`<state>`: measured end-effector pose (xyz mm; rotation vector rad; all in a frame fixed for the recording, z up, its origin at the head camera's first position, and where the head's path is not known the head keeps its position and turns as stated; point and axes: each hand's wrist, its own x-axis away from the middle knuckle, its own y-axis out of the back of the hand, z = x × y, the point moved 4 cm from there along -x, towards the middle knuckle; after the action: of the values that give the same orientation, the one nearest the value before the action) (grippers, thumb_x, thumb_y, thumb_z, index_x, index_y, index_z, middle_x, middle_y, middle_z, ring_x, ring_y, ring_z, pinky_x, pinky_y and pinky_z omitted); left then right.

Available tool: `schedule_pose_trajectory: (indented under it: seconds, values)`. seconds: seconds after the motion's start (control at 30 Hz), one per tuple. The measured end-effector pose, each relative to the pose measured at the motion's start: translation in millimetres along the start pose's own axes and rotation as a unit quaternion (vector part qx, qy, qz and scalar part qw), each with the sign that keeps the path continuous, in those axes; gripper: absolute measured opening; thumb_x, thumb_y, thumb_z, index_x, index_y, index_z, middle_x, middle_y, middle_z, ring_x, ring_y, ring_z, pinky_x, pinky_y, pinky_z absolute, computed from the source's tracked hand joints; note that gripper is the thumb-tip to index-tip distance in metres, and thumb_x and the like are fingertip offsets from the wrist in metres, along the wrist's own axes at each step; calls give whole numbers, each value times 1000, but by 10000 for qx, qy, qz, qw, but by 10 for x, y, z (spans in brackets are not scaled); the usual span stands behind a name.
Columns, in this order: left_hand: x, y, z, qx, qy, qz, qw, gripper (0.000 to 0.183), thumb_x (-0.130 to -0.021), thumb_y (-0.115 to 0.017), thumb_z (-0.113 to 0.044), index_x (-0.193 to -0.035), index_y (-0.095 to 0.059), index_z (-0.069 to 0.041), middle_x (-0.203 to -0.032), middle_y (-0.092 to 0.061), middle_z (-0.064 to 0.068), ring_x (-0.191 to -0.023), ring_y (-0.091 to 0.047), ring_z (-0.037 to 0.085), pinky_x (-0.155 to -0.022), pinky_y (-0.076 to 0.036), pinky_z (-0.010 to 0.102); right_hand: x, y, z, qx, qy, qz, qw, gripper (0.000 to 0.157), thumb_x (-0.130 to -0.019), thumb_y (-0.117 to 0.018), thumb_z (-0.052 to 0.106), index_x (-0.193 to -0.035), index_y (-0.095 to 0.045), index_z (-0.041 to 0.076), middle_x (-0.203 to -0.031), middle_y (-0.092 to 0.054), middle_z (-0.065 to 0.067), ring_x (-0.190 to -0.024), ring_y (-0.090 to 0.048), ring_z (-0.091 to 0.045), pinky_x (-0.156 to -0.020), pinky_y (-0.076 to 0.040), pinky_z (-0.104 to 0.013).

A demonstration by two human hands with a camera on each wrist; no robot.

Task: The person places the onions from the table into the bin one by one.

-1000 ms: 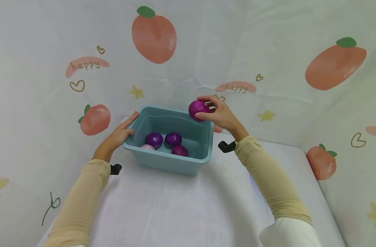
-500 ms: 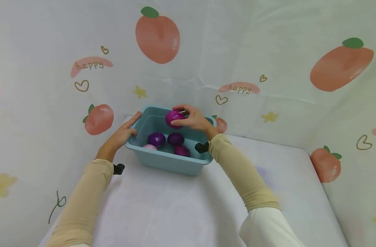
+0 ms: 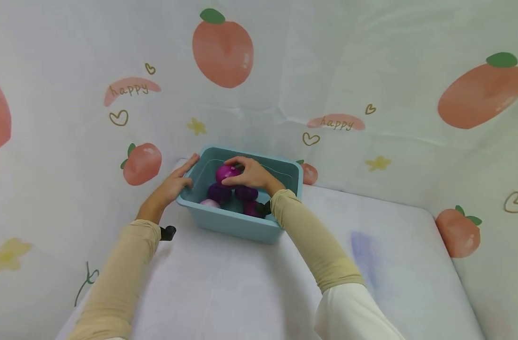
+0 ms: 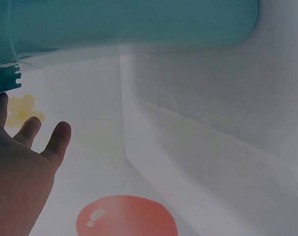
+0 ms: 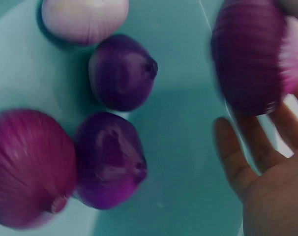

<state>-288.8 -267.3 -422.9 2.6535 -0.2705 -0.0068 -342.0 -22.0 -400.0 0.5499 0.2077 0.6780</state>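
Observation:
My right hand (image 3: 252,174) grips a red onion (image 3: 226,174) between thumb and fingers, inside the blue-green plastic bin (image 3: 233,226) and above the onions lying there. In the right wrist view this held onion (image 5: 250,56) is somewhat blurred. Beneath lie two dark purple onions (image 5: 123,73), a redder onion (image 5: 31,169) and a pale pinkish onion (image 5: 85,17) on the bin floor. At the bin's left end, my left hand (image 3: 167,190) holds the rim, its thumb over the edge. The left wrist view shows its other fingers (image 4: 58,145) spread outside, below the bin wall.
The bin stands on a white-covered table (image 3: 225,288) near the back. Behind it hangs a white cloth (image 3: 275,66) printed with peach-like fruit, hearts and flowers. A bluish patch (image 3: 365,255) marks the table on the right.
My right hand has carried the red onion leftward and down, from over the bin's back right rim into the bin. The left hand stays at the rim. The head view shifts slightly.

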Motion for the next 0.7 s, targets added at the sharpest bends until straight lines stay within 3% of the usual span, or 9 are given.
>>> schedule_pose_trajectory:
  seconds: [0.3, 0.43, 0.7]
  values:
    - [37, 5, -26, -22, -58, -29, 10000, 89, -86, -46, 0, -164, -18, -30, -173, -3, -9, -162, 4, 30, -124, -7, 68, 59, -31, -150, 305, -453, 401, 9977, 65, -82, -81, 42, -139, -60, 21, -140, -59, -1, -123, -57, -20, -102, -53, -39]
    - [25, 13, 1, -15, -28, 9, 10000, 89, -86, -46, 1, -164, -17, -32, -173, -3, -10, -162, 4, 29, -124, -10, 67, 82, -41, -152, 495, -518, 625, 9955, 66, -83, -79, 44, -142, -58, 21, -143, -57, -2, -125, -56, -21, -103, -53, -39]
    - [6, 14, 37, -27, 40, 9, 10000, 89, -87, -46, 1, -163, -17, -33, -173, -3, -10, -162, 4, 30, -124, -8, 68, 98, -54, -171, 592, -550, 671, 9945, 66, -84, -78, 42, -142, -58, 19, -142, -58, -2, -125, -56, -20, -104, -52, -39]
